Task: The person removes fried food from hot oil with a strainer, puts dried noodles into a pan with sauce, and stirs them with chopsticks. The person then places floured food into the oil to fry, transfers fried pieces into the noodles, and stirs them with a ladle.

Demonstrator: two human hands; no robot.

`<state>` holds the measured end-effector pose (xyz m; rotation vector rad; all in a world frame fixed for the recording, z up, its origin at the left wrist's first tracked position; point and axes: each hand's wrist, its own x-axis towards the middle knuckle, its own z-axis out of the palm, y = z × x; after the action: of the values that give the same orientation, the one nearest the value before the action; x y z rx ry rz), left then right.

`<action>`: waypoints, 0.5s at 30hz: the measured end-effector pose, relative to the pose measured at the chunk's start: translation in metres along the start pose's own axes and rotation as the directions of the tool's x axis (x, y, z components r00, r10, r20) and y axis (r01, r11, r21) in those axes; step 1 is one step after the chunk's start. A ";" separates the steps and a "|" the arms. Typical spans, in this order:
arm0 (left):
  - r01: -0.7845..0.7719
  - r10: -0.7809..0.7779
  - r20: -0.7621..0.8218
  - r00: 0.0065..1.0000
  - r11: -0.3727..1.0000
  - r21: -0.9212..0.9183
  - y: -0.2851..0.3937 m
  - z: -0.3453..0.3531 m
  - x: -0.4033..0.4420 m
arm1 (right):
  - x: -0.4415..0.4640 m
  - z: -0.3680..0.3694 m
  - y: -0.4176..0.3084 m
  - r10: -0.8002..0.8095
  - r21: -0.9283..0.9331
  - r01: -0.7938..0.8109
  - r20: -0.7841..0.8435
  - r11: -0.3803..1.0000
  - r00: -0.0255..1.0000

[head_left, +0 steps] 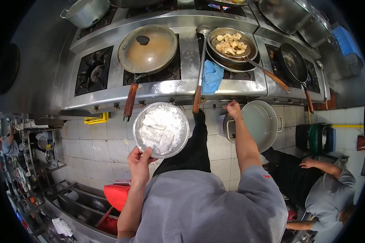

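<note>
My left hand point(140, 162) grips the near rim of a round metal bowl point(185, 135), which holds white powder with powder-coated pieces point(160, 135) in it. Stretched forward, my right hand point(233, 109) has its fingers pressed together at the stove's front edge, by a knob; what it holds, if anything, is too small to tell. Beside that forearm stands a large pot point(261, 125) with cloudy liquid. Above on the stove, a strainer point(246, 35) of browned pieces rests over a pan, next to a blue cloth point(212, 77) and a long-handled ladle point(201, 60).
A lidded pan point(148, 49) with its handle jutting forward is on the left burners. A black pan point(293, 62) sits at the right. Big pots point(286, 14) line the back. A co-worker point(328, 190) is close by at the right, near a bin point(315, 137).
</note>
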<state>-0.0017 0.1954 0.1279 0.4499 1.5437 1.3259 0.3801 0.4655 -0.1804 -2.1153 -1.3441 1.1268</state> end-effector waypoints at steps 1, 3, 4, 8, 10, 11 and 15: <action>0.000 0.000 0.000 1.000 1.000 0.001 0.000 0.000 0.000 | -0.002 -0.001 -0.002 0.012 -0.006 -0.012 0.000 1.000 1.000; -0.007 0.007 0.004 1.000 1.000 -0.003 0.000 0.001 0.000 | -0.004 -0.002 -0.005 0.025 -0.011 -0.025 -0.001 1.000 1.000; -0.007 0.007 0.003 1.000 1.000 -0.003 -0.001 0.001 0.000 | -0.004 -0.002 -0.007 0.028 -0.007 -0.028 -0.010 1.000 1.000; -0.004 0.004 -0.005 1.000 1.000 0.009 -0.001 0.002 -0.001 | -0.014 -0.008 -0.018 0.046 0.036 -0.046 0.001 0.998 0.999; -0.001 0.002 -0.006 1.000 1.000 0.018 -0.001 0.002 -0.001 | -0.012 -0.008 -0.018 0.032 0.025 -0.031 -0.007 0.999 0.999; -0.001 0.001 -0.004 1.000 1.000 0.017 -0.001 0.002 0.000 | -0.014 -0.008 -0.022 0.017 0.016 -0.017 -0.015 1.000 1.000; -0.008 0.008 -0.002 1.000 1.000 -0.003 -0.002 0.003 -0.001 | -0.013 -0.012 -0.025 0.108 0.055 -0.112 0.057 0.992 0.992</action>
<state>0.0022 0.1953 0.1265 0.4540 1.5427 1.3349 0.3729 0.4669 -0.1511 -2.1543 -1.2153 1.2594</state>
